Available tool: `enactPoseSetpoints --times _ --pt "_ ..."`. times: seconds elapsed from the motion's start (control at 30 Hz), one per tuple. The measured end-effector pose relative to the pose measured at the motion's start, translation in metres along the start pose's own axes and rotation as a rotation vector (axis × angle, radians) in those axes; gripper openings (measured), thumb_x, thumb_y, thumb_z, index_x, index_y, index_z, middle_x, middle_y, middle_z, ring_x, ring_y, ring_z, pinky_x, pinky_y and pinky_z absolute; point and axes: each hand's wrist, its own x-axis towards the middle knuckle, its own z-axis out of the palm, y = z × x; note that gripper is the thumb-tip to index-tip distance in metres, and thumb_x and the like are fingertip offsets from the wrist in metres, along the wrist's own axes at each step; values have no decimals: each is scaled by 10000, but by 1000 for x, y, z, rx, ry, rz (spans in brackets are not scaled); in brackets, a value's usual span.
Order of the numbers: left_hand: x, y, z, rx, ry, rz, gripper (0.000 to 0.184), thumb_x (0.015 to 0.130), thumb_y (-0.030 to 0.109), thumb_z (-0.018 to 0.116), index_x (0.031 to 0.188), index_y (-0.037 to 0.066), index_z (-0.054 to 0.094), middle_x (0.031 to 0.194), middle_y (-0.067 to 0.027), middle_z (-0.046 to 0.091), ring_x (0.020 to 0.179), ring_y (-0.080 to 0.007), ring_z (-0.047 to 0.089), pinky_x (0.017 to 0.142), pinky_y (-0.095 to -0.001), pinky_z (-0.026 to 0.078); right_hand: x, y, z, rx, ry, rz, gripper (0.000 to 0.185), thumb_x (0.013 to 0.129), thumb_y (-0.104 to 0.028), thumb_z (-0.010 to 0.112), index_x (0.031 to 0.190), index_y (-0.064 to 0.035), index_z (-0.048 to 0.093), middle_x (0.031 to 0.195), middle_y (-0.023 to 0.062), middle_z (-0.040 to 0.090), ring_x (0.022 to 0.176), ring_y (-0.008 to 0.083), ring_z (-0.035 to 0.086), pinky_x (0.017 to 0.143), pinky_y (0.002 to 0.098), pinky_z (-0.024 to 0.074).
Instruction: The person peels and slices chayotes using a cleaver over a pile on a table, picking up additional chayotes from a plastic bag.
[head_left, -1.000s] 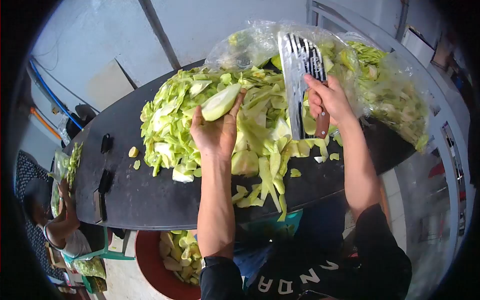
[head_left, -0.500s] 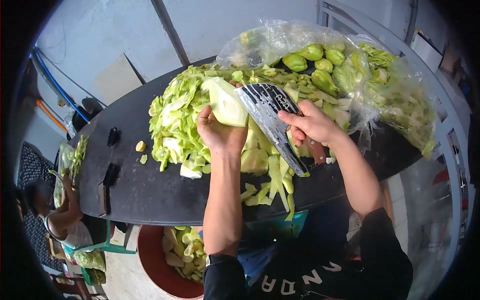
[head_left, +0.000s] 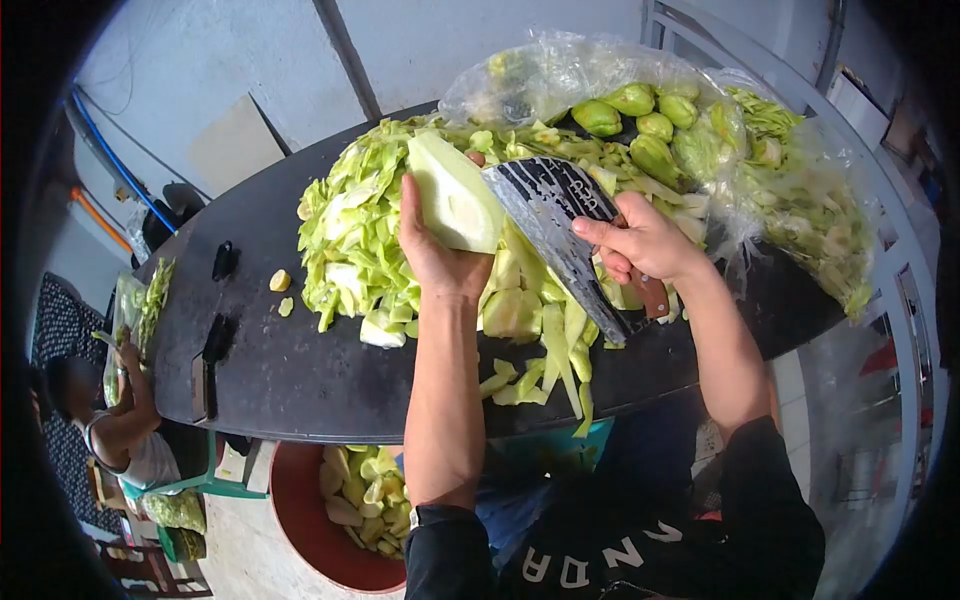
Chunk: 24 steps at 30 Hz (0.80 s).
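My left hand is wrapped around a peeled, pale green chayote with a flat cut face, held over the pile. In my right hand is a cleaver, gripped by its brown wooden handle. Its broad blade, black and grey with worn markings, slants beside the chayote with the front corner close to it. Whether they touch I cannot tell. Below my hands lie a heap of sliced green pieces, a larger cut chunk and long peel strips.
Several whole chayotes sit by a clear plastic bag at the back of the dark table. Small black objects lie left. A red-brown tub holding pieces stands below. Another person works at far left.
My left fingers have straightened along the chayote's side, and it shows slightly more upright. The cleaver has moved a little right, away from it. The whole view has shifted slightly.
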Motion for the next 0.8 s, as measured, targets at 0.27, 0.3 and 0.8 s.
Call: enactPoseSetpoints --times 0.27,0.3,0.8 --pt "-12 -25 12 38 -1 -117 490 952 479 521 1242 88 581 1166 -85 655 1067 -243 628 973 -417 468 3 5 4 54 17 -121 307 967 -263 625 760 -60 524 504 -31 455 402 61 422 391 255 371" --pt "-14 -30 13 36 -1 -119 490 952 479 521 1242 88 581 1166 -85 655 1067 -243 628 973 -417 468 3 4 3 53 19 -120 307 967 -263 625 760 -60 524 504 -31 455 402 61 422 391 255 371" --pt "-17 -39 18 101 -75 -173 523 957 501 490 1252 74 558 1166 -96 647 1057 -248 626 949 -418 473 2 0 10 218 82 -148 286 958 -247 640 785 -92 474 488 -41 424 384 68 428 375 245 352"
